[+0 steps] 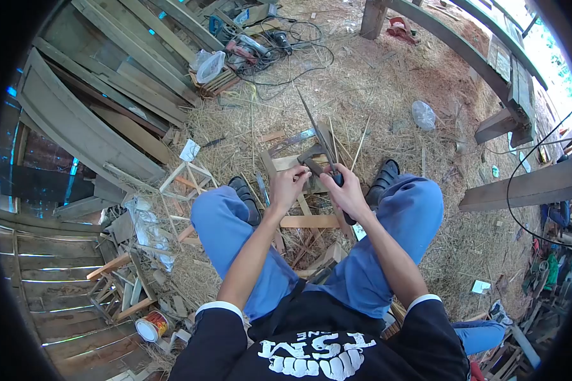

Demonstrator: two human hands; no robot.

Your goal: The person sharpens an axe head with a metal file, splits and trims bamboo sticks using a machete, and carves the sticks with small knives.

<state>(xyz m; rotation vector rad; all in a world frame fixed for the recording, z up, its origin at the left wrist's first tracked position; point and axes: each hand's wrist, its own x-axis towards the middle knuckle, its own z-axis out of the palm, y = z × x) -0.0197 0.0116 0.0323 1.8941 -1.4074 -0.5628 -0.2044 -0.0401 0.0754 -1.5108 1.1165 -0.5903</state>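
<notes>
My right hand is wrapped around the black handle of a handsaw. Its long, narrow blade points forward and slightly left, away from me. Close beside it, my left hand is closed, thumb and fingertips pinched together; what they hold, if anything, is too small to make out. Just beyond the left fingertips lies a dark, angular piece, possibly wood or a hammer head, partly hidden by the hands. Under and between my hands are wooden pieces, among them a light wooden strip lying crosswise between my knees.
Corded power tools lie ahead on the left by leaning boards. A wooden bench stands at the right, near a thick beam. Small wooden frames and a paint can are on my left. Straw and shavings cover the ground.
</notes>
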